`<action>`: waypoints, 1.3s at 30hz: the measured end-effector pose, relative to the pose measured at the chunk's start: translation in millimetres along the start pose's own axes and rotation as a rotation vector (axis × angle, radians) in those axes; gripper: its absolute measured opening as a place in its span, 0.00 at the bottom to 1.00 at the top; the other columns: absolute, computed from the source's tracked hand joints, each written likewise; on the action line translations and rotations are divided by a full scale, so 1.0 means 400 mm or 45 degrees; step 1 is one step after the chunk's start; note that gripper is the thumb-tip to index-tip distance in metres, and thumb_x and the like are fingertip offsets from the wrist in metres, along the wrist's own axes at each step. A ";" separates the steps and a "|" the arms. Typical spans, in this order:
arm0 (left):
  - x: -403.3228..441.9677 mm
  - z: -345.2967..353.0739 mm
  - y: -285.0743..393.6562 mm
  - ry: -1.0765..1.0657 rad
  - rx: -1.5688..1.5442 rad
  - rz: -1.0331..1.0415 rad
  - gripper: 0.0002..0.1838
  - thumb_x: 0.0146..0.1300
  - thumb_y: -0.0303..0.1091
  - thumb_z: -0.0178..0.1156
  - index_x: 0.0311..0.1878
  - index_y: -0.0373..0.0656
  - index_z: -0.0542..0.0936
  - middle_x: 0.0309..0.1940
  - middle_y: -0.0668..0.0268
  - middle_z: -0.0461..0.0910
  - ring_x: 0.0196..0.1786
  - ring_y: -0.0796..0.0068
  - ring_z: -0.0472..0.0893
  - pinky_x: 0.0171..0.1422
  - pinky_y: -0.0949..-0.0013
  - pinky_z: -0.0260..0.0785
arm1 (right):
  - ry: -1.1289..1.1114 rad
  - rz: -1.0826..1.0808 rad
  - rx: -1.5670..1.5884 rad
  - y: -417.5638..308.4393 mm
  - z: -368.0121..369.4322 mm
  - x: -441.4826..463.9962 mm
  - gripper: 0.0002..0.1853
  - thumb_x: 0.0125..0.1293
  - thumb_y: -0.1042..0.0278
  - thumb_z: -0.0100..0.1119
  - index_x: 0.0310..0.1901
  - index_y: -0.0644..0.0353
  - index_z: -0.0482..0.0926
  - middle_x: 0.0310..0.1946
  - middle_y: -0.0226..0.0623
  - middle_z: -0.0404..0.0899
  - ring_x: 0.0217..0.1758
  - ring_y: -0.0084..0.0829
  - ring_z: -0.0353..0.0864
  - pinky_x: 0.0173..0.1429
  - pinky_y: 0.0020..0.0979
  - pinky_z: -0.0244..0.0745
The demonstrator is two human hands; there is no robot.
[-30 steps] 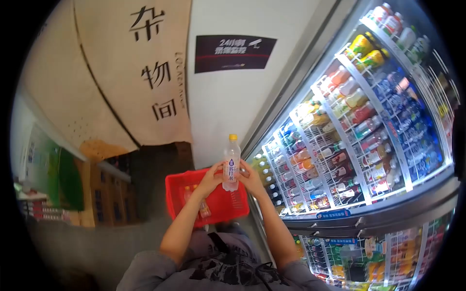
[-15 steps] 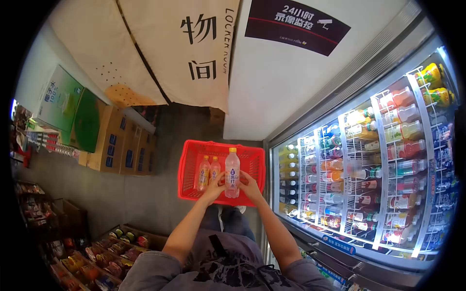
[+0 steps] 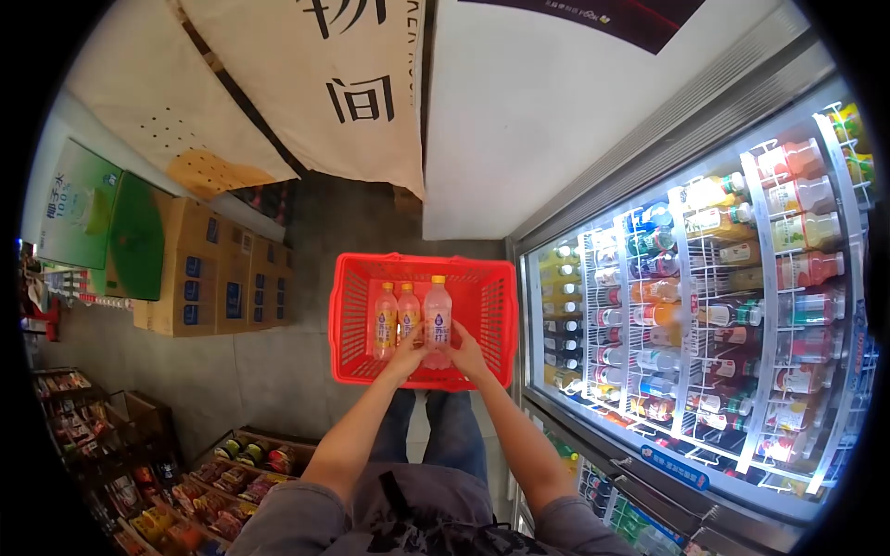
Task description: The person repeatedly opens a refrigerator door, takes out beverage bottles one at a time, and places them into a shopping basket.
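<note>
A clear plastic bottle with a yellow cap and a blue-printed label (image 3: 438, 304) is upright inside the red shopping basket (image 3: 506, 306). My left hand (image 3: 405, 356) closes on its left side and my right hand (image 3: 467, 356) on its right, so it is held between them. To its left stand two similar yellow-capped bottles, the outer bottle (image 3: 384, 320) and the inner bottle (image 3: 407, 302). My left hand partly covers the lower part of the inner one. Whether the held bottle touches the basket's bottom I cannot tell.
A lit drinks fridge (image 3: 640, 306) with racks of bottles stands on the right. Stacked cardboard boxes (image 3: 218, 278) are on the left. Low snack bins (image 3: 222, 482) sit at lower left. A cloth curtain (image 3: 371, 153) hangs ahead beside a white wall (image 3: 501, 120).
Both hands have lowered the held bottle deeper into the basket, beside the two others. My view has shifted, so the basket looks larger and the fridge nearer.
</note>
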State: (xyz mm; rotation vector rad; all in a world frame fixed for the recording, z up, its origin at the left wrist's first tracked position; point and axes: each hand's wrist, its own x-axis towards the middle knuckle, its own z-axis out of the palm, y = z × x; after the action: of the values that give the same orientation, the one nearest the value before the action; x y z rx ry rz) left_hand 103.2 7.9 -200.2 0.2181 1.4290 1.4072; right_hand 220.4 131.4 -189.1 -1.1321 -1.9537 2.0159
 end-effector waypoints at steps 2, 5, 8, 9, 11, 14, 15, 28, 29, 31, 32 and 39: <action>0.021 -0.003 -0.022 0.016 0.029 -0.048 0.31 0.65 0.27 0.61 0.71 0.40 0.64 0.53 0.61 0.77 0.54 0.72 0.77 0.57 0.70 0.71 | 0.027 -0.080 -0.046 0.098 0.007 0.044 0.37 0.59 0.76 0.63 0.70 0.67 0.61 0.59 0.47 0.75 0.60 0.33 0.77 0.60 0.33 0.74; 0.068 -0.016 -0.092 0.092 0.163 -0.153 0.29 0.65 0.28 0.61 0.68 0.39 0.67 0.58 0.61 0.76 0.58 0.72 0.76 0.58 0.70 0.70 | 0.038 -0.048 -0.086 0.132 0.008 0.061 0.37 0.57 0.73 0.63 0.69 0.66 0.63 0.58 0.51 0.76 0.59 0.38 0.78 0.60 0.33 0.74; 0.094 -0.025 -0.137 0.132 0.176 -0.158 0.27 0.60 0.25 0.62 0.64 0.40 0.71 0.53 0.58 0.78 0.55 0.70 0.78 0.58 0.69 0.71 | 0.018 0.081 -0.123 0.198 0.018 0.100 0.37 0.55 0.69 0.64 0.68 0.65 0.65 0.58 0.55 0.76 0.63 0.46 0.76 0.66 0.36 0.70; 0.104 -0.033 -0.152 0.136 0.172 -0.165 0.27 0.60 0.25 0.62 0.64 0.40 0.71 0.53 0.58 0.78 0.55 0.70 0.78 0.58 0.69 0.71 | 0.014 0.097 -0.145 0.209 0.018 0.106 0.37 0.54 0.69 0.64 0.67 0.65 0.65 0.57 0.56 0.76 0.63 0.47 0.76 0.66 0.37 0.70; 0.118 -0.052 -0.178 0.085 0.457 -0.156 0.29 0.57 0.24 0.60 0.64 0.40 0.70 0.53 0.57 0.79 0.57 0.69 0.77 0.58 0.68 0.70 | -0.007 0.141 -0.234 0.194 0.017 0.113 0.36 0.54 0.67 0.64 0.66 0.64 0.66 0.56 0.57 0.76 0.62 0.50 0.76 0.66 0.39 0.70; 0.130 -0.058 -0.149 -0.070 0.373 -0.348 0.29 0.60 0.24 0.56 0.67 0.39 0.68 0.60 0.58 0.75 0.62 0.66 0.73 0.63 0.67 0.67 | -0.009 0.153 -0.338 0.213 0.019 0.129 0.35 0.54 0.66 0.65 0.65 0.63 0.67 0.55 0.58 0.77 0.61 0.52 0.76 0.64 0.41 0.70; 0.142 -0.062 -0.149 -0.073 0.374 -0.358 0.29 0.60 0.24 0.56 0.67 0.39 0.68 0.60 0.58 0.75 0.62 0.66 0.73 0.63 0.67 0.67 | 0.005 0.109 -0.385 0.229 0.017 0.137 0.35 0.54 0.66 0.65 0.65 0.63 0.67 0.54 0.58 0.77 0.60 0.53 0.76 0.64 0.42 0.71; 0.180 -0.083 -0.209 -0.057 0.075 -0.485 0.35 0.58 0.24 0.55 0.71 0.43 0.61 0.46 0.64 0.76 0.39 0.75 0.75 0.34 0.72 0.67 | -0.015 0.156 -0.407 0.247 0.067 0.168 0.34 0.52 0.67 0.68 0.62 0.60 0.69 0.52 0.54 0.79 0.58 0.50 0.78 0.62 0.42 0.73; 0.168 -0.083 -0.172 -0.027 0.182 -0.547 0.33 0.58 0.24 0.54 0.69 0.42 0.63 0.45 0.63 0.75 0.39 0.75 0.75 0.33 0.71 0.67 | -0.004 0.152 -0.420 0.261 0.079 0.177 0.34 0.51 0.67 0.68 0.62 0.59 0.69 0.52 0.53 0.79 0.58 0.50 0.78 0.62 0.42 0.73; 0.167 -0.096 -0.156 0.006 0.291 -0.606 0.30 0.58 0.23 0.54 0.67 0.41 0.65 0.44 0.63 0.75 0.39 0.75 0.75 0.33 0.70 0.68 | 0.007 0.144 -0.431 0.256 0.104 0.191 0.34 0.51 0.67 0.69 0.62 0.59 0.69 0.52 0.52 0.80 0.58 0.49 0.78 0.62 0.42 0.73; 0.164 -0.104 -0.148 -0.001 0.223 -0.572 0.29 0.58 0.23 0.54 0.65 0.41 0.66 0.44 0.63 0.75 0.39 0.75 0.75 0.32 0.70 0.67 | 0.008 0.152 -0.427 0.254 0.119 0.195 0.35 0.51 0.67 0.70 0.62 0.58 0.69 0.51 0.52 0.80 0.58 0.48 0.79 0.61 0.41 0.73; 0.137 -0.116 -0.151 0.008 0.467 -0.342 0.25 0.59 0.27 0.53 0.62 0.37 0.69 0.50 0.57 0.76 0.54 0.67 0.76 0.54 0.66 0.71 | -0.100 0.188 -0.484 0.251 0.121 0.210 0.35 0.52 0.62 0.70 0.63 0.58 0.69 0.50 0.51 0.81 0.55 0.49 0.81 0.58 0.41 0.76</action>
State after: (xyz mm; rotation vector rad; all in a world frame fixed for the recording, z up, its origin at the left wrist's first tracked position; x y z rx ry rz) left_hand 77.3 2.8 -290.0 0.2445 1.6484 0.9244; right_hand 173.4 122.5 -320.0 -1.3237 -2.4349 1.8248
